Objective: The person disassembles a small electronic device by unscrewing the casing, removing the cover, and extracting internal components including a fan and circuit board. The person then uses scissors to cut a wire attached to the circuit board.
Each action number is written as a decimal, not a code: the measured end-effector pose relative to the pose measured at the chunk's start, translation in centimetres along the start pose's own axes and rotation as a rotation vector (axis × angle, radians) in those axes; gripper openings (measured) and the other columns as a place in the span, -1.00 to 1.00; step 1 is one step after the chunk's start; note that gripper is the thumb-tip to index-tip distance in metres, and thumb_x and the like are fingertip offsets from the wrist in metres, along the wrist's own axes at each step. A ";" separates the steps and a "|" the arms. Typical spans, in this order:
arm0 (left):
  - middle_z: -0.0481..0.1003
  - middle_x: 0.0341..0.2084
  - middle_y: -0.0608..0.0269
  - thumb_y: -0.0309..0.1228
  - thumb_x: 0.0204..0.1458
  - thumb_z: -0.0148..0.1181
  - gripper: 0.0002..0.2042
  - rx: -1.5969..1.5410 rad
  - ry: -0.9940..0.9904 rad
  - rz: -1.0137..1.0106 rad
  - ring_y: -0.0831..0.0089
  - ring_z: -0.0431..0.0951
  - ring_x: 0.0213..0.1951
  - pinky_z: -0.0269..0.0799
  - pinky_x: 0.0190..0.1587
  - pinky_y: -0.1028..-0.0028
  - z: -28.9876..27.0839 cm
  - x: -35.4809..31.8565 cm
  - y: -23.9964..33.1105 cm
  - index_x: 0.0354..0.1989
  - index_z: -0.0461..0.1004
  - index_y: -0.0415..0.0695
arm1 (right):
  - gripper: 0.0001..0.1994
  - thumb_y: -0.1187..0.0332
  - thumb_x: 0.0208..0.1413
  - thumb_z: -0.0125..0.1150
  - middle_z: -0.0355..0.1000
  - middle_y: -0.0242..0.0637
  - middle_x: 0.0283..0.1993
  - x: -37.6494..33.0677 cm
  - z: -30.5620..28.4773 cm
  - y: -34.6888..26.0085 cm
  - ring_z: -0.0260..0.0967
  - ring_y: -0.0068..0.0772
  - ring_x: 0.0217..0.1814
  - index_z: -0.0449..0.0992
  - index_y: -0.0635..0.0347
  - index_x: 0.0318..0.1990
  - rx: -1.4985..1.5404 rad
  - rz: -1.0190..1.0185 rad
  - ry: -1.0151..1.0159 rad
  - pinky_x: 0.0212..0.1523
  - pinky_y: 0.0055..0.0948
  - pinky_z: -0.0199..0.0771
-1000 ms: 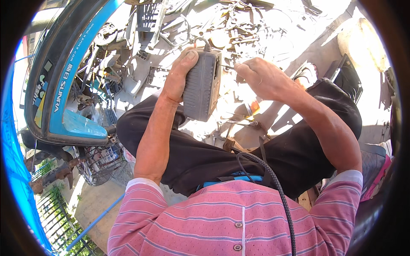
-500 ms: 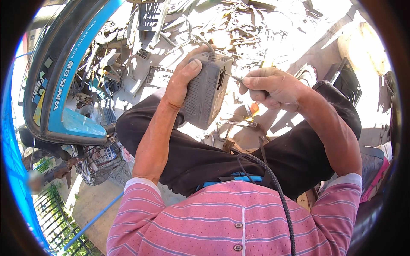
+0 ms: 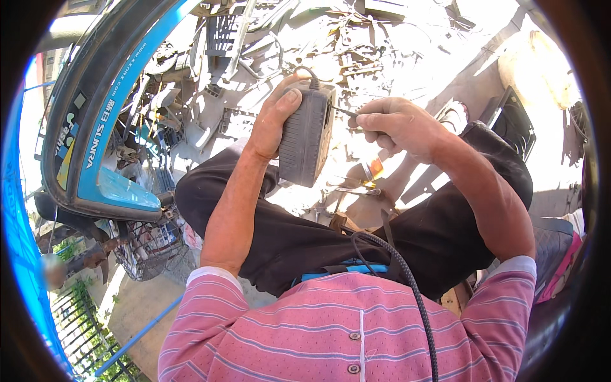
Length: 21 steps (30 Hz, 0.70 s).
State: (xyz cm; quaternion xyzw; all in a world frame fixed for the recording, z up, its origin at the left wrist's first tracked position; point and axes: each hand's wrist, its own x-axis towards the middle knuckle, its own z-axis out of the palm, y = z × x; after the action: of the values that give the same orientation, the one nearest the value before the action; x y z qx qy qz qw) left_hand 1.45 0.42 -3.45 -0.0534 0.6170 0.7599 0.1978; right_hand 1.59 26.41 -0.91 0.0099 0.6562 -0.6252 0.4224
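My left hand is closed round the upper left side of a dark grey charger, a ribbed plastic box with a cable coming out of its top. The box stands upright over my lap, its right side partly turned away from view. In my right hand a thin screwdriver is pinched, its shaft pointing left. The tip reaches an opening high on the charger's right side; whether it touches there I cannot tell. My fingers hide most of the handle.
Loose scrap parts cover the sunlit ground ahead. A blue and black vehicle panel rises at the left, above a wire basket. A few tools lie between my knees, and a braided cord hangs down my front.
The charger has turned, so less of its slotted right side shows. My right hand and the screwdriver have shifted slightly left with it, still held at that side.
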 end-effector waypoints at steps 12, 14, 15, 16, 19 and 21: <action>0.55 -0.14 0.16 -0.15 0.24 0.11 -0.47 -0.017 -0.023 -0.014 0.52 0.57 -0.18 0.51 -0.13 0.53 -0.6 -0.2 0.4 0.29 0.30 -0.21 | -0.65 0.21 0.39 0.03 0.48 -0.21 -0.38 0.2 1.2 0.5 0.36 -0.36 -0.55 0.47 0.27 0.13 -0.368 -0.156 0.069 -0.46 -0.36 0.43; 0.55 -0.17 0.18 -0.13 0.25 0.11 -0.51 0.031 -0.016 -0.040 0.53 0.56 -0.20 0.50 -0.15 0.53 -0.5 0.0 0.0 0.23 0.35 -0.21 | -0.67 0.23 0.37 0.03 0.52 0.01 -0.33 0.2 1.8 1.6 0.49 -0.03 -0.39 0.52 0.31 0.03 -0.747 -0.417 0.228 -0.27 -0.15 0.51; 0.55 -0.19 0.18 -0.12 0.26 0.10 -0.52 0.055 -0.012 -0.053 0.54 0.56 -0.21 0.49 -0.16 0.54 -0.5 0.0 -0.1 0.21 0.37 -0.21 | -0.68 0.23 0.37 0.02 0.54 0.12 -0.31 0.2 2.0 1.9 0.56 0.13 -0.31 0.55 0.34 -0.02 -0.935 -0.549 0.309 -0.18 -0.05 0.56; 0.54 -0.20 0.20 -0.11 0.26 0.10 -0.54 0.104 -0.007 -0.066 0.55 0.55 -0.23 0.49 -0.18 0.54 -0.7 0.1 -0.4 0.16 0.39 -0.21 | -0.69 0.25 0.36 0.03 0.54 0.09 -0.30 0.3 2.1 2.0 0.55 0.08 -0.33 0.55 0.35 -0.03 -0.983 -0.509 0.307 -0.21 -0.09 0.55; 0.52 -0.27 0.25 -0.07 0.27 0.10 -0.60 0.177 0.008 -0.066 0.59 0.52 -0.28 0.46 -0.22 0.56 -0.9 0.1 -1.1 -0.02 0.48 -0.19 | -0.70 0.27 0.36 0.04 0.54 -0.02 -0.33 0.7 2.4 1.7 0.48 -0.11 -0.45 0.57 0.36 -0.07 -0.980 -0.372 0.274 -0.30 -0.21 0.54; 0.53 -0.27 0.26 -0.07 0.27 0.10 -0.60 0.136 -0.015 -0.057 0.58 0.52 -0.25 0.46 -0.19 0.55 -1.0 0.0 -0.7 -0.01 0.47 -0.19 | -0.68 0.25 0.37 0.02 0.49 -0.15 -0.42 0.7 2.0 0.4 0.37 -0.29 -0.59 0.59 0.37 -0.11 -0.785 -0.264 0.213 -0.39 -0.29 0.53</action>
State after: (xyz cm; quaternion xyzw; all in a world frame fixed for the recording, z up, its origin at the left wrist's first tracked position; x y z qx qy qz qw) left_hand 1.53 -0.40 -4.36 -0.0516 0.6640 0.7104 0.2274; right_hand 2.48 24.47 -1.36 -0.1714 0.8799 -0.3723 0.2404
